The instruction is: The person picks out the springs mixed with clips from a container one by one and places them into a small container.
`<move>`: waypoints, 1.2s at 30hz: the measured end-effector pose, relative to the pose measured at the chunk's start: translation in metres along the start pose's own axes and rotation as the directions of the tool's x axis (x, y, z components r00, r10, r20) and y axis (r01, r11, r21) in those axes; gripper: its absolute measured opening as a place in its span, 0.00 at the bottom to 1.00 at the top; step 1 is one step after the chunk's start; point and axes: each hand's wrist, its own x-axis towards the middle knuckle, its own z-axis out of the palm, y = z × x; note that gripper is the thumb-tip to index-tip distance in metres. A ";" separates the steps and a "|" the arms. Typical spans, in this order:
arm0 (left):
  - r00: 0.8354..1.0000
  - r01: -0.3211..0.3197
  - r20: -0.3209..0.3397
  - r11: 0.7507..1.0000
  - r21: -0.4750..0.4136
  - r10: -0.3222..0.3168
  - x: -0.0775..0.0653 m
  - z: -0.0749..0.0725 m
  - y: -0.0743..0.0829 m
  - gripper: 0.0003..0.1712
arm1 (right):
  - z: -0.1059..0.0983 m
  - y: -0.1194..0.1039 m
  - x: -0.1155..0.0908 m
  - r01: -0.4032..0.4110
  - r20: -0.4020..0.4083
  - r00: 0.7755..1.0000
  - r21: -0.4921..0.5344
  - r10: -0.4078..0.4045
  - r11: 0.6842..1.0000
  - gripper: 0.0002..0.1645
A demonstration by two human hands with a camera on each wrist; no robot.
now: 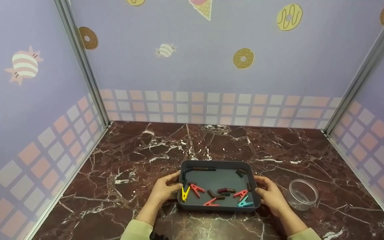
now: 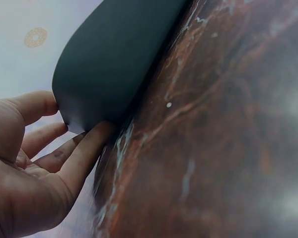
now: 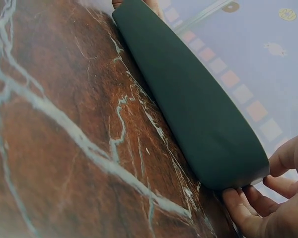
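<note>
A dark grey rectangular tray [image 1: 212, 180] sits low over the table between both hands. My left hand [image 1: 163, 190] grips its left end, with the thumb at the rim and fingers reaching toward the bottom edge [image 2: 89, 114]. At the opposite end, my right hand [image 1: 272, 196] holds the tray the same way, its fingertips [image 3: 231, 196] at the lower corner. Inside lie a yellow clip [image 1: 185, 194], several red clips [image 1: 197, 190] and a light blue clip [image 1: 244, 202]. Several small dark coiled springs [image 1: 211, 193] are scattered among them and along the tray's walls.
A clear round plastic tub [image 1: 302, 196] stands on the table just right of my right hand. The dark red marbled tabletop [image 1: 128, 150] is enclosed by patterned panels at the left, back [image 1: 205, 76] and right.
</note>
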 end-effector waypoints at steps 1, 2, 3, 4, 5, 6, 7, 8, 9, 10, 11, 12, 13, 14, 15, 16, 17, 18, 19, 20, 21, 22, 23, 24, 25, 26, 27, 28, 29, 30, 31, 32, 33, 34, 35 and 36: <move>1.000 0.008 -0.001 1.000 -0.003 -0.008 0.000 0.000 0.000 0.33 | 0.000 0.000 0.000 -0.001 -0.001 1.000 0.001 0.001 1.000 0.29; 1.000 0.002 -0.003 1.000 0.004 -0.002 0.000 0.000 -0.001 0.33 | 0.000 0.000 0.000 0.000 0.004 1.000 -0.002 0.000 1.000 0.29; 1.000 -0.001 -0.005 1.000 0.005 0.001 0.000 0.000 -0.001 0.33 | 0.000 0.000 -0.001 0.000 0.006 1.000 0.000 0.000 1.000 0.29; 1.000 -0.008 -0.005 1.000 0.004 0.008 0.000 0.000 -0.001 0.33 | 0.000 0.000 -0.001 0.000 0.008 1.000 0.000 0.000 1.000 0.29; 1.000 -0.013 -0.006 1.000 0.001 0.013 0.000 -0.001 -0.001 0.33 | 0.000 0.000 -0.001 0.000 0.008 1.000 0.002 0.000 1.000 0.29; 1.000 -0.017 -0.006 1.000 0.000 0.017 0.000 -0.001 -0.001 0.33 | 0.000 0.001 -0.001 0.001 0.009 1.000 0.003 -0.001 1.000 0.29; 1.000 -0.016 -0.005 1.000 -0.010 0.016 0.000 -0.001 -0.002 0.33 | 0.000 0.000 -0.001 0.002 0.010 1.000 0.004 -0.002 1.000 0.29; 1.000 -0.015 -0.002 1.000 -0.022 0.015 0.000 -0.001 -0.002 0.33 | 0.000 0.000 -0.001 0.002 0.011 1.000 0.004 -0.002 1.000 0.29; 1.000 -0.012 -0.001 0.999 -0.033 0.012 0.000 -0.001 -0.002 0.33 | 0.001 0.000 -0.001 0.002 0.005 1.000 0.006 -0.002 1.000 0.29; 1.000 -0.007 0.000 0.999 -0.041 0.007 -0.001 -0.001 -0.003 0.33 | 0.001 0.000 -0.001 0.001 0.004 1.000 0.005 -0.001 1.000 0.29; 1.000 0.006 0.002 0.999 -0.054 -0.005 -0.001 -0.001 -0.004 0.33 | 0.001 0.000 -0.001 0.000 0.002 1.000 0.004 0.000 1.000 0.29; 1.000 0.020 0.007 0.997 -0.071 -0.020 -0.001 -0.001 -0.004 0.33 | 0.001 0.000 -0.001 -0.001 0.001 1.000 0.004 0.001 1.000 0.29; 0.999 0.032 0.012 0.996 -0.086 -0.031 -0.001 -0.002 -0.004 0.33 | 0.001 0.000 -0.002 -0.002 0.000 1.000 0.004 0.002 1.000 0.29; 0.999 0.041 0.015 0.995 -0.096 -0.040 -0.001 -0.002 -0.004 0.33 | 0.001 0.000 -0.002 -0.002 0.000 1.000 0.002 0.002 1.000 0.29; 0.999 0.046 0.017 0.994 -0.104 -0.044 -0.001 -0.002 -0.004 0.33 | 0.002 0.000 -0.002 -0.003 -0.001 1.000 0.001 0.003 1.000 0.29; 0.998 0.058 0.022 0.991 -0.120 -0.056 -0.001 -0.002 -0.005 0.33 | 0.002 0.000 -0.002 -0.003 -0.002 1.000 0.002 0.003 1.000 0.29; 0.997 0.069 0.029 0.988 -0.138 -0.065 -0.001 -0.002 -0.005 0.33 | 0.002 0.000 -0.001 -0.002 -0.006 1.000 0.001 0.002 1.000 0.29; 0.997 0.077 0.035 0.986 -0.151 -0.072 0.000 -0.002 -0.005 0.33 | 0.002 0.000 -0.001 -0.001 -0.008 1.000 0.001 0.001 1.000 0.29; 0.996 0.080 0.038 0.984 -0.159 -0.075 0.000 -0.002 -0.005 0.33 | 0.002 0.000 -0.001 -0.001 -0.009 1.000 -0.001 0.001 1.000 0.29; 0.996 0.081 0.041 0.982 -0.169 -0.075 0.000 -0.002 -0.006 0.33 | 0.002 -0.001 -0.001 -0.002 -0.010 1.000 -0.003 0.002 1.000 0.29; 0.996 0.080 0.043 0.981 -0.176 -0.074 0.000 -0.002 -0.006 0.33 | 0.002 -0.001 -0.001 -0.001 -0.010 1.000 -0.004 0.001 1.000 0.29; 0.996 0.082 0.045 0.980 -0.182 -0.075 0.001 -0.002 -0.006 0.34 | 0.002 -0.001 -0.001 0.000 -0.010 1.000 -0.004 0.000 1.000 0.29; 0.996 0.083 0.046 0.979 -0.188 -0.076 0.001 -0.002 -0.006 0.34 | 0.002 -0.001 -0.001 0.001 -0.008 1.000 -0.005 -0.001 1.000 0.29; 0.996 0.085 0.046 0.977 -0.194 -0.078 0.001 -0.002 -0.006 0.34 | 0.002 -0.001 -0.001 0.003 -0.007 1.000 -0.004 -0.003 1.000 0.29; 0.996 0.084 0.045 0.977 -0.198 -0.077 0.001 -0.002 -0.006 0.34 | 0.002 -0.001 -0.001 0.004 -0.006 1.000 -0.003 -0.004 1.000 0.29; 0.996 0.082 0.044 0.976 -0.200 -0.075 0.001 -0.002 -0.007 0.34 | 0.002 0.000 0.000 0.006 -0.006 1.000 -0.001 -0.006 1.000 0.29; 0.996 0.082 0.041 0.977 -0.196 -0.075 0.001 -0.002 -0.007 0.34 | 0.002 0.000 0.000 0.007 -0.005 1.000 0.001 -0.007 1.000 0.29; 0.996 0.085 0.039 0.976 -0.199 -0.078 0.001 -0.002 -0.007 0.34 | 0.002 0.000 0.000 0.008 -0.004 1.000 0.004 -0.008 1.000 0.29; 0.996 0.089 0.038 0.975 -0.202 -0.083 0.001 -0.001 -0.007 0.34 | 0.002 0.000 0.000 0.010 -0.002 1.000 0.004 -0.010 1.000 0.29; 0.996 0.091 0.035 0.976 -0.200 -0.086 0.001 -0.001 -0.007 0.34 | 0.002 0.000 0.000 0.011 0.001 1.000 0.003 -0.011 1.000 0.29; 0.996 0.093 0.032 0.976 -0.198 -0.089 0.001 -0.001 -0.007 0.34 | 0.002 0.001 -0.001 0.012 0.005 1.000 0.003 -0.012 1.000 0.29; 0.996 0.091 0.028 0.978 -0.185 -0.088 0.001 -0.001 -0.007 0.33 | 0.002 0.001 -0.001 0.011 0.007 1.000 -0.002 -0.011 1.000 0.29; 0.996 0.092 0.023 0.981 -0.173 -0.090 0.001 -0.001 -0.007 0.33 | 0.002 0.001 -0.001 0.012 0.007 1.000 -0.004 -0.012 1.000 0.29; 0.996 0.093 0.019 0.982 -0.165 -0.091 0.001 -0.001 -0.008 0.33 | 0.002 0.001 -0.001 0.014 0.007 1.000 -0.009 -0.014 1.000 0.29; 0.995 0.097 0.015 0.983 -0.159 -0.096 0.001 -0.001 -0.007 0.33 | 0.002 0.001 -0.001 0.015 0.006 1.000 -0.013 -0.015 1.000 0.29; 0.995 0.096 0.011 0.984 -0.150 -0.095 0.001 -0.001 -0.008 0.33 | 0.002 0.000 -0.001 0.014 0.006 1.000 -0.015 -0.014 1.000 0.29</move>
